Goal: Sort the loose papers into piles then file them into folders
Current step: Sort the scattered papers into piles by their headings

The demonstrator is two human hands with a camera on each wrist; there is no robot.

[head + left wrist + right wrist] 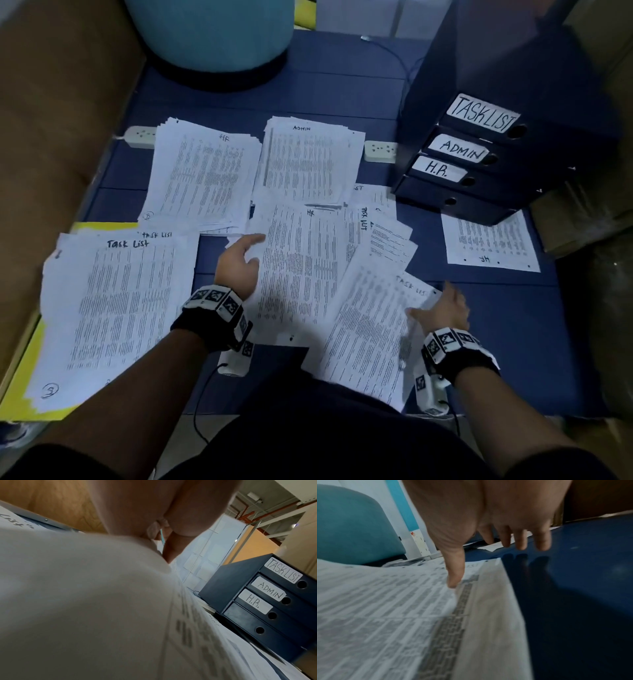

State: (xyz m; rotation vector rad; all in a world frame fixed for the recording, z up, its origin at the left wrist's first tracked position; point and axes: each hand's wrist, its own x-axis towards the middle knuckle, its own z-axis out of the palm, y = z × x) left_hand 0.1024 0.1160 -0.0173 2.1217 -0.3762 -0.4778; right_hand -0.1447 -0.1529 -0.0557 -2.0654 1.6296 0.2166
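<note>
Hidden or unclear: printed text on all sheets is reading as grey blur; only handwritten headings are legible. In the left wrist view a near sheet is blocking most of the frame, and the lowest folder's spine is showing no label.

Surface and room: a dark blue mat (pixel 342 85) is lying on the floor, with a teal round seat (pixel 212 31) at its far edge and two white power strips (pixel 380 150) beside the papers.

Papers: an HR pile (pixel 202 174), an ADMIN pile (pixel 308 161) and a Task List pile (pixel 116 308) are sitting sorted; loose sheets (pixel 383 240) are fanning out in the middle. Folders (pixel 479 161) marked TASKLIST, ADMIN, H.R. are stacking at far right.

Hands: the left hand (pixel 239 263) is pinching the edge of an HR sheet (pixel 301 267). The right hand (pixel 445 308), fingers (pixel 522 542) spread and straight, is pressing its thumb on a Task List sheet (pixel 370 329).
</note>
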